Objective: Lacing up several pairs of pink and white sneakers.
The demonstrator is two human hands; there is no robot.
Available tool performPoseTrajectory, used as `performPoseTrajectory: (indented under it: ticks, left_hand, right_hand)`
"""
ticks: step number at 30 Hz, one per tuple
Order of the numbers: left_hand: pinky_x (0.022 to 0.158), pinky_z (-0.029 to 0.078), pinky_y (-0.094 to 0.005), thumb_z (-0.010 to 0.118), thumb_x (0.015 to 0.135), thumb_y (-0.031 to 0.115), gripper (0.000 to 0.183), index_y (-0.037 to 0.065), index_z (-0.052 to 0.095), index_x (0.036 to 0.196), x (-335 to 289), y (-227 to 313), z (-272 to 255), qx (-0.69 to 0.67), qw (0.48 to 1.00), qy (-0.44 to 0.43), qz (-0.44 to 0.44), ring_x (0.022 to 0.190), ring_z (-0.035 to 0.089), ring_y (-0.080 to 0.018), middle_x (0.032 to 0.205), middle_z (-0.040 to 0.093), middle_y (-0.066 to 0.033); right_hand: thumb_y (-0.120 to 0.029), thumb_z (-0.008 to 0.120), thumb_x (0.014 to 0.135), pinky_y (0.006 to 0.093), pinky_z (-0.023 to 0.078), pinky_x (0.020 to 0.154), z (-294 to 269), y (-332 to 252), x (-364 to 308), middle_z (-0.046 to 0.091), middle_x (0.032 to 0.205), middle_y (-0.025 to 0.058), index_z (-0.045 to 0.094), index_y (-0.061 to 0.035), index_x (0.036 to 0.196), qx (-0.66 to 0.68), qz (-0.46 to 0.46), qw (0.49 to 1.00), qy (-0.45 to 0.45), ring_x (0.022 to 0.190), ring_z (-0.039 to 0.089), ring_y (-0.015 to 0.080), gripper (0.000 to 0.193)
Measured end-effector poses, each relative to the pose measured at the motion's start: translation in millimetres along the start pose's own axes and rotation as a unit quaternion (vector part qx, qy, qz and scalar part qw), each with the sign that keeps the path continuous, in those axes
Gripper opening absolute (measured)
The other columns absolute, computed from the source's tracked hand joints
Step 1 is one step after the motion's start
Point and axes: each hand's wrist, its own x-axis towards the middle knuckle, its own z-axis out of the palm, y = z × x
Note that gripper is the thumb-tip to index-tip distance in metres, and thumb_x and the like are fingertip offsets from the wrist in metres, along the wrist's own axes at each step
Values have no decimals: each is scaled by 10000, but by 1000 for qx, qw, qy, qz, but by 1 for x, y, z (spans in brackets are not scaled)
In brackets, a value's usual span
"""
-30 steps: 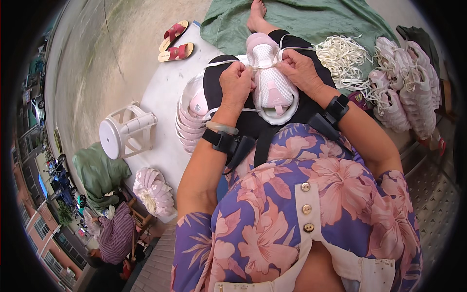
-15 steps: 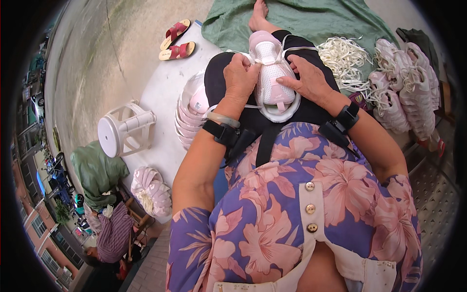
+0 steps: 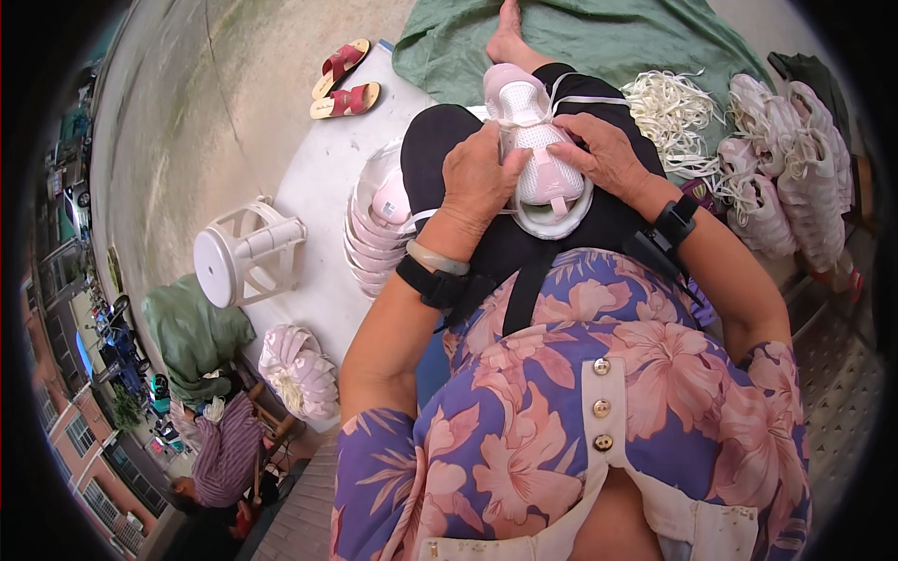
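A pink and white shoe upper [image 3: 539,178] lies on my lap, its toe pointing away from me and its padded collar toward me. My left hand [image 3: 477,173] grips its left side, the thumb pressed on the tongue and the fingers curled by the edge. From the right side my right hand [image 3: 606,157] holds it too, with its thumb on the tongue near the other one. A white shoelace [image 3: 599,99] crosses the upper below the toe and trails off to the right over my black trouser leg. My fingertips are partly hidden behind the edges.
A stack of pink uppers [image 3: 367,229] stands left of my leg, and a bundle of uppers [image 3: 297,372] lies farther left. Loose white laces [image 3: 669,117] are heaped on green cloth [image 3: 599,42]; laced uppers [image 3: 790,164] pile at the right. A white stool [image 3: 248,252] and red sandals [image 3: 344,101] are left.
Both hands have shifted toward the middle of the upper; the left thumb now lies on the tongue. The right fingers have closed in at the side. The whole view has moved slightly.
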Motion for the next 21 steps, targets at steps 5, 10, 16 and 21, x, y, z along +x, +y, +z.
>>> performPoseTrajectory:
  ticks: [5, 10, 16, 21]
  left_hand:
    - [564, 474, -358, 670, 715, 258, 286, 15, 575, 831, 3, 2, -9, 33, 997, -56, -37, 601, 611, -275, 643, 601, -121]
    - [614, 458, -451, 583, 721, 183, 182, 13, 562, 783, 7, 3, -9, 79, 993, -88, -26, 651, 588, -368, 673, 599, -179]
    - [642, 453, -473, 538, 703, 136, 154, 3, 557, 779, 15, 1, -3, 83, 992, -93, 4, 677, 579, -391, 683, 590, -205]
    - [652, 459, -475, 534, 704, 140, 166, -9, 553, 776, 13, -4, -9, 7, 995, -100, 18, 688, 583, -399, 667, 581, -229]
  right_hand:
    - [-389, 651, 716, 357, 430, 789, -6, -17, 7, 542, 892, 118, 492, -40, 1059, -34, 145, 989, 24, 883, 539, 269, 515]
    - [-383, 654, 672, 414, 391, 874, 13, -31, 27, 456, 1124, 166, 355, -36, 1216, -83, 117, 989, 29, 1083, 440, 315, 711]
    - [-354, 632, 680, 464, 386, 868, 34, -23, 27, 441, 1163, 163, 326, -69, 1264, -87, 156, 984, 15, 1069, 448, 345, 718]
    - [-336, 618, 692, 458, 386, 872, 35, -15, 26, 472, 1146, 154, 332, -86, 1265, -50, 133, 990, 10, 1066, 455, 339, 688]
